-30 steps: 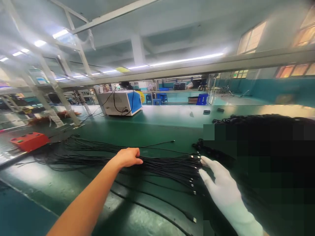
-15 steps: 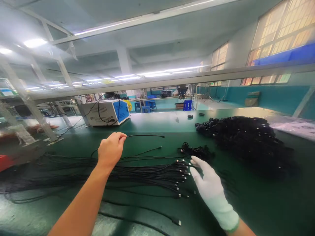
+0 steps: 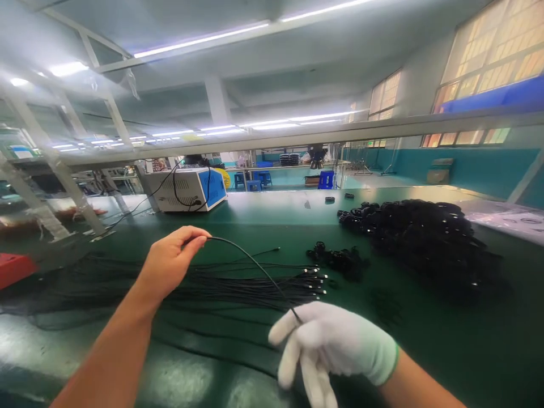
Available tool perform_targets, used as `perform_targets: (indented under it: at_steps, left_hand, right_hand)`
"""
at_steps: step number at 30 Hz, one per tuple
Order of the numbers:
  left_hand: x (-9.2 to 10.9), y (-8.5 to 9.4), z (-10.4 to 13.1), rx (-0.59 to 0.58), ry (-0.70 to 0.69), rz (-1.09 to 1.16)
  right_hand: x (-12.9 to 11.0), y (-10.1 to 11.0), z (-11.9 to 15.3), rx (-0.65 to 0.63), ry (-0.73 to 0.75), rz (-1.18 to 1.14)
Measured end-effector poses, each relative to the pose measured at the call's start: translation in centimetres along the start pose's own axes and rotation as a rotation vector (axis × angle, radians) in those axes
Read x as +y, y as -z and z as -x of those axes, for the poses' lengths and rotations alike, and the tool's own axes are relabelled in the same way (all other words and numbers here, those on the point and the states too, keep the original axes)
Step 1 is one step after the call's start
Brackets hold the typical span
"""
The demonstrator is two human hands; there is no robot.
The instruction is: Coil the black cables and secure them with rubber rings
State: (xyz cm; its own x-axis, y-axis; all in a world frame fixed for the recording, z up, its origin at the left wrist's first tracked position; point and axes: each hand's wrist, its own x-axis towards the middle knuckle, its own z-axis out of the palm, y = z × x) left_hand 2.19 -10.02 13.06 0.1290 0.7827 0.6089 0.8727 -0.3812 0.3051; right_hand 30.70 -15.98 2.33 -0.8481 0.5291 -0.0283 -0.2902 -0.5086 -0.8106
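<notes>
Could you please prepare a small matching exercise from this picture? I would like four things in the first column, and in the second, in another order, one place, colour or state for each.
Column one
1. left hand
2. right hand
3. red box
4. machine

Column two
A. cut off by the picture's left edge
B. gloved in white
C. white with a blue panel
D. bare, pinching a cable

Pairs: 1-D, 2-B, 3-A, 4-C

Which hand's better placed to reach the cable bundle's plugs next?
Likely the right hand: it's nearer the plugs; the left hand is farther off. Both hold the curved cable, though.
</notes>
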Motion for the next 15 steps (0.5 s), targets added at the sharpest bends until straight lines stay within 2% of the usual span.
perform_targets:
  at_steps: [2, 3, 4, 6, 8, 9, 11, 15]
  left_hand:
    - [1.8, -1.7, 1.3, 0.075, -0.085, -0.183]
    - [3.0, -2.5, 2.2, 0.077, -0.163, -0.239]
    - [4.2, -3.2, 3.1, 0.016, -0.271, -0.232]
    - [6.4, -4.4, 4.7, -0.287, -0.458, -0.071]
    - [7.8, -5.3, 5.5, -0.566, -0.530, 0.120]
    - [8.1, -5.5, 5.6, -0.645, -0.534, 0.192]
    - [8.3, -5.9, 5.3, -0.693, -0.529, 0.271]
    - [8.5, -6.7, 4.4, -0.701, -0.549, 0.316]
  right_hand:
    - [1.8, 0.0, -1.2, -0.115, -0.097, -0.112]
    - [2.5, 0.2, -1.6, -0.147, -0.111, -0.161]
    - [3.0, 0.4, -1.8, -0.174, -0.118, -0.198]
    - [3.4, 0.9, -2.1, -0.208, -0.144, -0.232]
    - [3.5, 1.2, -2.1, -0.205, -0.174, -0.248]
    - [3.5, 1.3, -2.0, -0.201, -0.190, -0.257]
    - [3.7, 1.3, -2.0, -0.208, -0.211, -0.281]
    - [4.7, 1.4, -2.3, -0.228, -0.182, -0.314]
